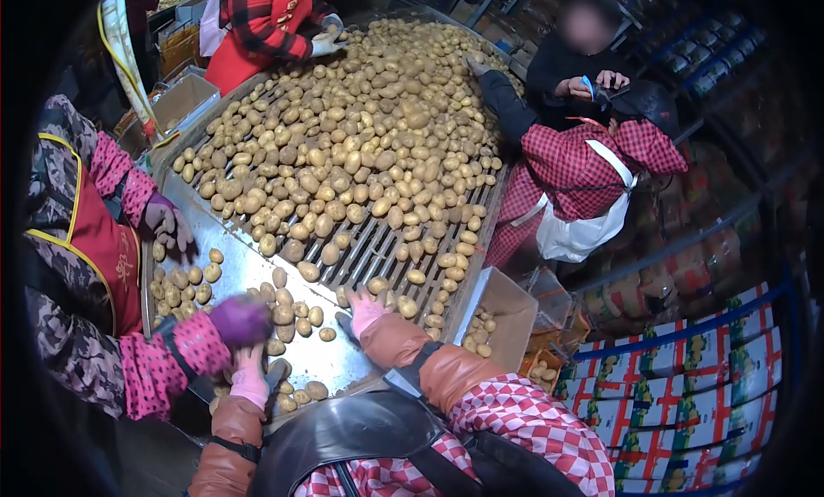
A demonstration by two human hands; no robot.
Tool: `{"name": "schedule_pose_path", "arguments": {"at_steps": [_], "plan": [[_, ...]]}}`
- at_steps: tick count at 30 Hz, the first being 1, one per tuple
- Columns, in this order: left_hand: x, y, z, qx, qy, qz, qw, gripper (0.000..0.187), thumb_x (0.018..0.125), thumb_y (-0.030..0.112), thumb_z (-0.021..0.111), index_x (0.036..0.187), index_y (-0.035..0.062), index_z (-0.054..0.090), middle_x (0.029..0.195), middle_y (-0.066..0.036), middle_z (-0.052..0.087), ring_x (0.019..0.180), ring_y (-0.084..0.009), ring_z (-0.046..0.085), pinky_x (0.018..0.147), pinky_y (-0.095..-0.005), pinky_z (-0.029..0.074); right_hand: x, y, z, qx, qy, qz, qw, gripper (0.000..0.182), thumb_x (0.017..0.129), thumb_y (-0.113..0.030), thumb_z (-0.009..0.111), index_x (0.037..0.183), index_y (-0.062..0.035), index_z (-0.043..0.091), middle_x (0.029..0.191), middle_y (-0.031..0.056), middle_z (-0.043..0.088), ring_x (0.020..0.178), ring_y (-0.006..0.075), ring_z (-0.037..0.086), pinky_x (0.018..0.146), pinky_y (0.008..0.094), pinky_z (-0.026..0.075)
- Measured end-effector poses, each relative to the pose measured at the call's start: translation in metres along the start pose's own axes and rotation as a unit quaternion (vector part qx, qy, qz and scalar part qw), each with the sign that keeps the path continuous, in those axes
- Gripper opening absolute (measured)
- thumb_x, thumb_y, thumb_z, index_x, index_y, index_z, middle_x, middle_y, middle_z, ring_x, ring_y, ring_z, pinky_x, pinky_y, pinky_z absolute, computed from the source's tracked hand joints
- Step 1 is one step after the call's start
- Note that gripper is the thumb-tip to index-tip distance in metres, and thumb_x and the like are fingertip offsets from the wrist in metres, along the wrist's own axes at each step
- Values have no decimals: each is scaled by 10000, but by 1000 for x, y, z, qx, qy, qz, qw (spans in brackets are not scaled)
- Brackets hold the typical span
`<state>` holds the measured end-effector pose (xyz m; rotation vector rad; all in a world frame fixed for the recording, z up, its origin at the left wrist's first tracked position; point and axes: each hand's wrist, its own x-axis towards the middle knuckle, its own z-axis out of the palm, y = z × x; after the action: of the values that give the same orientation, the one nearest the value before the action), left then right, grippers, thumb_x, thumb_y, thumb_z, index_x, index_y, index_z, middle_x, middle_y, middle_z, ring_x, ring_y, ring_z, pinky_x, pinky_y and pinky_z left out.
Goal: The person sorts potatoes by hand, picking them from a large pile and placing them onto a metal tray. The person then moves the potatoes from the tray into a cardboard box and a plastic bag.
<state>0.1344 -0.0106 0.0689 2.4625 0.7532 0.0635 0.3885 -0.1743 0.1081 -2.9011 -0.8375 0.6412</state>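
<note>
Many potatoes [343,136] cover a slatted metal table [365,261]. My right hand [369,312], in a pink glove, reaches over the table's lower edge beside a few potatoes; its fingers are spread. My left hand [250,377], also pink-gloved, is at the lower left of the smooth metal sheet [343,351], next to a pile of potatoes [287,312]. Its fingers are partly hidden by a co-worker's blurred purple glove [240,320], and what it holds cannot be made out.
A co-worker in a red apron [107,257] stands close at left. Another in red plaid [266,25] works at the far side. Two people [592,162] are at right. A cardboard box [506,312] with potatoes adjoins the table; printed cartons [678,394] are stacked lower right.
</note>
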Motion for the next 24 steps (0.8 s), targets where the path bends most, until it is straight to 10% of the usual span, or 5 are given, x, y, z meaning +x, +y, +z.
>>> {"name": "schedule_pose_path", "arguments": {"at_steps": [6,13,17,19,24], "plan": [[-4,2,-8,87,-47,39,994,757,752,490,731,1390,150,505,1466,-133,430,1395,-385,323,1142,-686,90,-1,8,22,80,-56,-162,982,643,875,-397,655,1459,-247,433,1487,149,444,1339,362,454,1092,451,408],[-30,-7,7,85,27,30,996,732,737,443,753,1363,140,525,1445,-146,443,1384,-395,334,1138,-667,148,12,38,-12,275,-29,-98,956,490,901,-241,674,1362,-123,556,1255,175,634,1130,282,631,973,335,482],[-30,16,1,35,2,101,994,766,719,428,782,1366,109,525,1422,-172,442,1374,-418,330,1130,-627,200,70,115,19,284,143,-74,945,448,883,-240,646,1324,-170,602,1286,204,616,1221,376,566,1094,390,411],[-27,27,-8,68,-25,113,991,756,727,442,775,1361,115,527,1431,-173,431,1379,-420,320,1136,-614,207,38,108,-25,10,229,40,972,604,920,-374,635,1443,-125,464,1326,244,573,1214,340,584,1053,437,451],[-10,-5,-16,131,-19,82,988,712,743,452,740,1352,153,526,1413,-142,459,1363,-385,370,1136,-648,174,47,114,20,93,39,136,986,809,784,-582,685,1478,-257,425,1511,266,347,1366,496,348,1135,525,330]]}}
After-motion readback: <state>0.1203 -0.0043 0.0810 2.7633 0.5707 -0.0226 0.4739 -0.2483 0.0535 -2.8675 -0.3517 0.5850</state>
